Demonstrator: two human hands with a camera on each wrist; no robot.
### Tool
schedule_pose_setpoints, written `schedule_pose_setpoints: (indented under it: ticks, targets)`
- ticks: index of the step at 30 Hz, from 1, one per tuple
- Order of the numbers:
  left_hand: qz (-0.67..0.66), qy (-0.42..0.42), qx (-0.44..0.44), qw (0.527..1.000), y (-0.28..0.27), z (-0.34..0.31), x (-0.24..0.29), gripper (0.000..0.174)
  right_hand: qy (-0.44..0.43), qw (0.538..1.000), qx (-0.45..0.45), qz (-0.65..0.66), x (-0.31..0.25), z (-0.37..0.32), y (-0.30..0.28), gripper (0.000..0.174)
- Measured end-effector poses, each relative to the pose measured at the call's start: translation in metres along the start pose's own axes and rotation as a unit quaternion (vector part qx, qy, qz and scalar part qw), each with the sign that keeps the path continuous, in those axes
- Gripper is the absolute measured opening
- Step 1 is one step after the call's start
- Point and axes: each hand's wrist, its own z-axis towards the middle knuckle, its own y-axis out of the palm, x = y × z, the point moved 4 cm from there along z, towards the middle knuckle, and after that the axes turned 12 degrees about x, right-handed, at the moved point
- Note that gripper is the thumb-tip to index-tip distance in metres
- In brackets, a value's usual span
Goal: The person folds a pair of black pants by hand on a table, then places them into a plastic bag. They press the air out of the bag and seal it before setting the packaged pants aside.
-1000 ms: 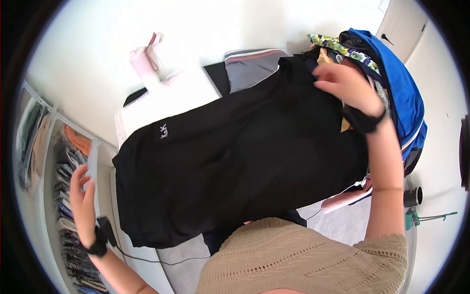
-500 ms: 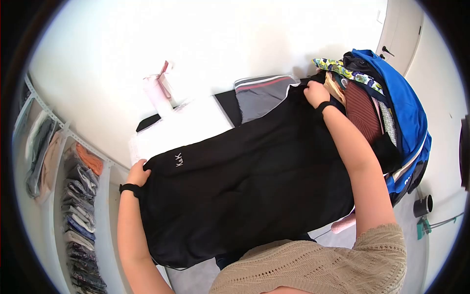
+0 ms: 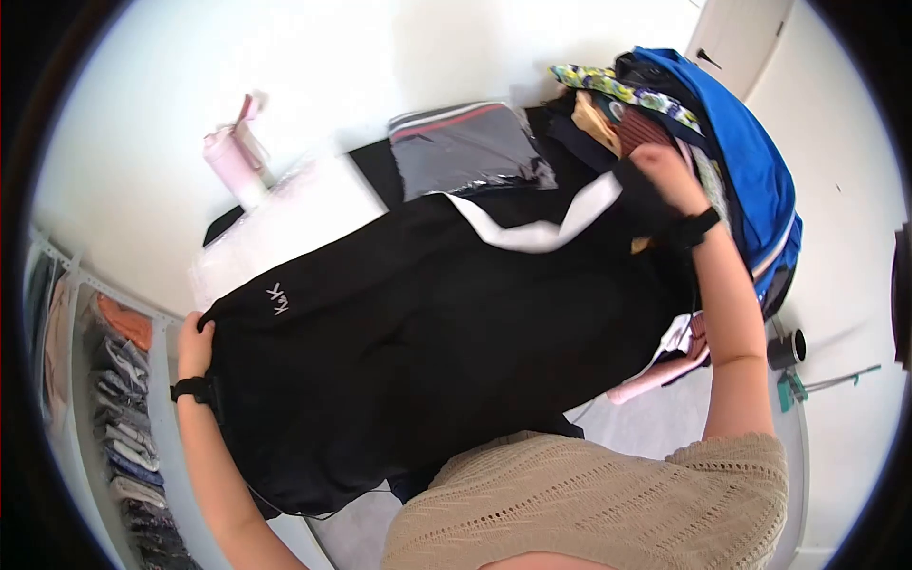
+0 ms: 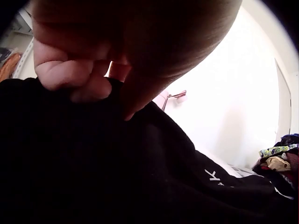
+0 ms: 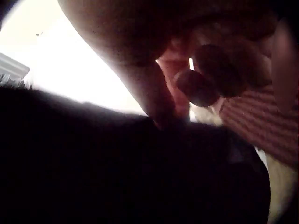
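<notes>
A large black garment [image 3: 427, 332] with white "K&K" lettering lies spread before the person, a white band showing along its upper right edge. At its left corner my left hand [image 3: 196, 348] pinches the fabric; in the left wrist view curled fingers and thumb of that hand [image 4: 93, 60] grip the black cloth [image 4: 93, 163]. My right hand [image 3: 670, 176], blurred, holds up the garment's upper right part. Seen from the right wrist, thumb and fingers of the right hand [image 5: 187, 70] meet at the dark cloth's edge [image 5: 140, 168].
Behind the garment lie a grey packaged garment [image 3: 470, 152] and a white package [image 3: 304, 209], with a pink bottle [image 3: 233, 166] beside it. A heap of clothes with a blue piece [image 3: 750, 142] is at the right. Shelves of folded clothes [image 3: 133, 427] stand left.
The left hand went from beside the garment to gripping its left corner. The right hand has taken hold of the upper right part and lifted it, uncovering the white band and more of the grey package.
</notes>
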Motion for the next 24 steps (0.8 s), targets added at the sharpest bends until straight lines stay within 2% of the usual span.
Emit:
schedule_pose_setpoints:
  ticks: [1, 2, 3, 4, 6, 7, 9, 12, 13, 14, 16, 17, 18, 20, 21, 23, 24]
  targets:
    - [0.004, -0.003, -0.007, 1.000, 0.001, 0.001, -0.002, 0.019, 0.060, 0.997, -0.036, -0.046, -0.021, -0.029, 0.008, 0.017]
    - [0.008, -0.005, -0.013, 1.000, 0.003, 0.003, -0.007, 0.020, 0.028, 0.992, -0.077, -0.094, -0.012, -0.046, 0.019, 0.015]
    - [0.011, 0.031, -0.005, 0.999, 0.009, 0.005, -0.022, 0.018, 0.158, 0.969, -0.142, -0.124, -0.021, -0.065, 0.021, 0.015]
    - [0.007, 0.039, -0.010, 0.999, 0.010, 0.005, -0.014, 0.018, 0.053, 0.986, -0.120, -0.103, -0.019, -0.076, 0.023, 0.014]
    - [-0.037, -0.112, -0.053, 0.992, 0.005, 0.001, -0.007, 0.016, 0.123, 0.986, -0.070, -0.086, -0.027, -0.088, 0.017, 0.012]
    - [-0.065, -0.104, -0.035, 0.992, 0.007, 0.002, -0.008, 0.014, 0.127, 0.986, -0.068, -0.086, -0.031, -0.095, 0.017, 0.012]
    - [-0.064, -0.103, -0.049, 0.991, 0.007, 0.002, -0.013, 0.015, 0.089, 0.989, 0.084, -0.082, -0.042, -0.109, 0.007, 0.013]
    - [-0.067, -0.105, -0.059, 0.990, 0.001, 0.000, -0.005, 0.014, 0.121, 0.974, 0.115, -0.155, -0.062, -0.133, 0.004, 0.016]
    - [-0.071, -0.106, -0.060, 0.990, -0.001, -0.001, -0.001, 0.014, 0.108, 0.972, 0.108, -0.180, -0.055, -0.140, 0.008, 0.028]
    - [-0.070, -0.105, -0.059, 0.990, -0.003, -0.002, 0.001, 0.014, 0.109, 0.972, 0.109, -0.178, -0.046, -0.149, 0.014, 0.028]
    - [-0.066, -0.104, -0.065, 0.990, -0.005, -0.002, 0.004, 0.014, 0.019, 0.950, 0.124, -0.287, -0.045, -0.163, 0.021, 0.041]
    - [-0.065, -0.105, -0.065, 0.990, -0.005, -0.002, 0.003, 0.014, 0.080, 0.957, 0.075, -0.269, -0.041, -0.166, 0.023, 0.055]
    - [-0.067, -0.101, -0.059, 0.991, -0.006, -0.001, 0.002, 0.014, 0.079, 0.957, 0.075, -0.268, -0.044, -0.166, 0.020, 0.055]
    - [-0.066, -0.103, -0.049, 0.991, -0.008, -0.002, -0.002, 0.014, 0.152, 0.977, 0.010, -0.150, -0.046, -0.167, 0.025, 0.062]
    - [-0.065, -0.092, -0.049, 0.992, -0.009, -0.001, -0.003, 0.014, 0.148, 0.978, 0.005, -0.146, -0.047, -0.166, 0.026, 0.062]
    - [-0.076, -0.083, -0.013, 0.994, -0.011, -0.001, -0.007, 0.014, 0.173, 0.981, -0.084, 0.009, -0.043, -0.164, 0.032, 0.061]
    - [-0.072, -0.092, -0.009, 0.993, -0.015, 0.000, -0.010, 0.014, 0.144, 0.981, -0.122, 0.035, -0.042, -0.159, 0.030, 0.043]
